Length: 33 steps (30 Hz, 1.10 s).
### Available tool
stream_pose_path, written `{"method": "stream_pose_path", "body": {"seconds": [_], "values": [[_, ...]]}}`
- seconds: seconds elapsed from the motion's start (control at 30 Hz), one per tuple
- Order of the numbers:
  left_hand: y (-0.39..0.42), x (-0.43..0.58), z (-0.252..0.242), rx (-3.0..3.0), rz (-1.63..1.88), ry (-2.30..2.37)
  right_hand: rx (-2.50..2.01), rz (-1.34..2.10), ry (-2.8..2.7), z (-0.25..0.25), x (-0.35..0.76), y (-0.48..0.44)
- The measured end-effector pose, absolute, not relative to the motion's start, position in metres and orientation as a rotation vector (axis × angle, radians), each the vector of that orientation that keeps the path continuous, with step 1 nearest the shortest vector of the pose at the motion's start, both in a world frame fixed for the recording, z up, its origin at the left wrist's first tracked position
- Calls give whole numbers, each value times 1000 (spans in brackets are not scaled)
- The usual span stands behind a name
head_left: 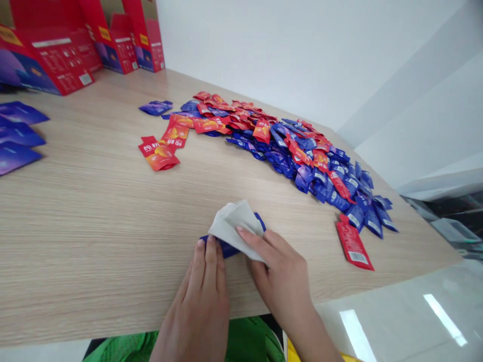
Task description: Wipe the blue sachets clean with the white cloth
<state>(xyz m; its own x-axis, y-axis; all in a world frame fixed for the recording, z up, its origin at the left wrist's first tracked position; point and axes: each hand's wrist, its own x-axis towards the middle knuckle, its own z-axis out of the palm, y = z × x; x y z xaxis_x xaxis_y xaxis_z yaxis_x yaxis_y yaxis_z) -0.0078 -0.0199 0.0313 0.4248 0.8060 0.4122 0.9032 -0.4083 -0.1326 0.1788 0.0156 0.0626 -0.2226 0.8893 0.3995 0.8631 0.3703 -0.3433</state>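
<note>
A blue packet [226, 246] lies on the wooden table [94, 211] near its front edge, mostly covered by a white cloth [236, 223]. My right hand [277, 271] presses the cloth down onto the packet, fingers together over it. The fingers of my left hand [206, 286] lie stretched out flat, with the tips on the packet's left end. Behind them a long heap of red and blue packets [302, 151] runs across the table. A single red packet [354, 246] lies to the right of my hands.
Red and purple cartons [56, 55] stand open at the back left. Flat purple sheets [18, 136] lie at the left edge. A few red packets [160, 151] sit apart from the heap. The table's right edge drops to a glossy floor [396, 311].
</note>
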Motion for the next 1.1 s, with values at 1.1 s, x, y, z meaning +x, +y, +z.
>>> {"method": "stream_pose_path", "body": {"seconds": [1.1], "values": [[-18, -5, 34, -2330, -406, -1449, -1469, 80, -2284, 70, 165, 9]]}}
